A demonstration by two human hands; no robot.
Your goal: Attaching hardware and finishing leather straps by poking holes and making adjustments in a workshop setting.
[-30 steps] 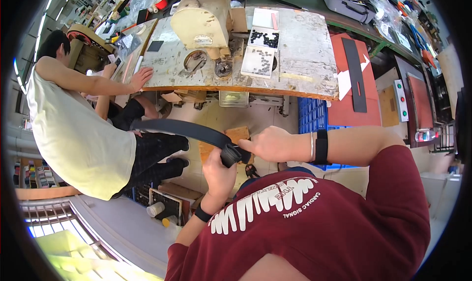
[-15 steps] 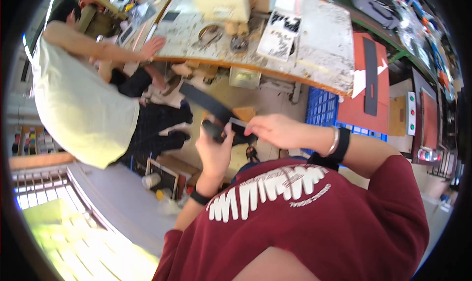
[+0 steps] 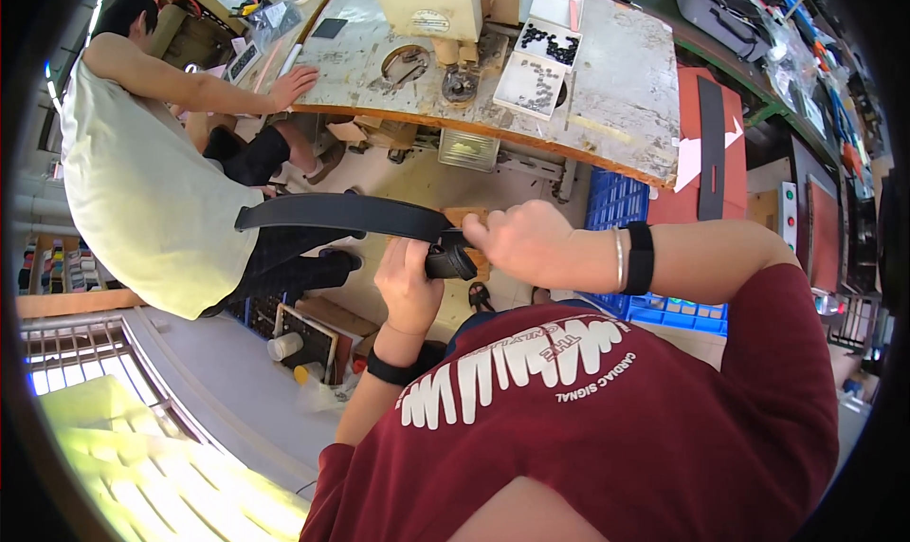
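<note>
The long black curved leather strap (image 3: 341, 215) was gripped at its near end by both hands. The left hand (image 3: 409, 281) was closed around that end from below, fingers curled up over a thicker black piece (image 3: 449, 262) where the strap finished. The right hand (image 3: 517, 240) was closed over the same end from the right, its knuckles turned upward; a thin silver bangle and a black band were worn on its wrist. The strap was held in the air in front of the chest, well below the desk edge, and stretched out to the left in a shallow arc, smooth, matt and even in width, with its far end free, in front of the dark trousers of a seated person in a pale sleeveless top (image 3: 142, 191).

Beyond the hands, a worn grey desk with a wooden edge (image 3: 626, 96) was seen. On it two shallow white trays were set side by side: small dark round pieces were held in the nearer tray (image 3: 531, 82) and in the farther tray (image 3: 552, 41). A beige machine housing (image 3: 431, 6) stood to their left. The other person's hand (image 3: 292, 87) was laid flat on the left part of the desk. A blue plastic crate (image 3: 616, 201) was seen under the desk's right side.
</note>
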